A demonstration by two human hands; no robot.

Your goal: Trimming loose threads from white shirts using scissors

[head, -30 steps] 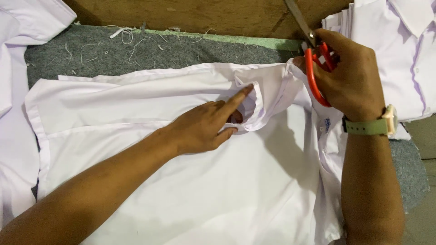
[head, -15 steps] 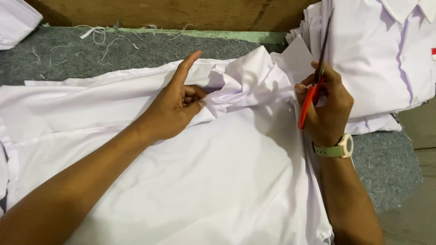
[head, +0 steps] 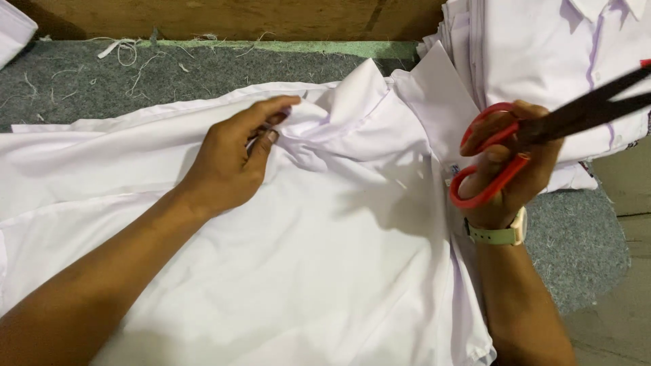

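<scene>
White fabric fills most of the frame: a white shirt (head: 325, 257) lies spread flat on a grey felt mat (head: 169, 74), reaching from the left edge to the lower right. Its collar (head: 359, 95) stands up near the upper centre.

Left hand (head: 230, 159): placed on the shirt at centre left, forearm entering from the lower left corner. Fingers are curled and pinch a small fold of cloth just left of the collar; the grasp is closed on the fabric.

Right hand (head: 508, 173): at centre right, forearm rising from the lower right. It is clenched around the red handles of a pair of scissors (head: 542, 135), fingers passed through the loops. The dark blades point toward the upper right edge and appear slightly parted. The scissors are held above the shirt's right side, clear of the left hand. A pale wristwatch (head: 498, 234) sits on this wrist.

Surroundings: a stack of folded white shirts (head: 556, 54) occupies the upper right corner, just beside the collar. Loose thread scraps (head: 122, 51) lie on the mat at upper left. A wooden board (head: 237, 17) runs along the top edge.
</scene>
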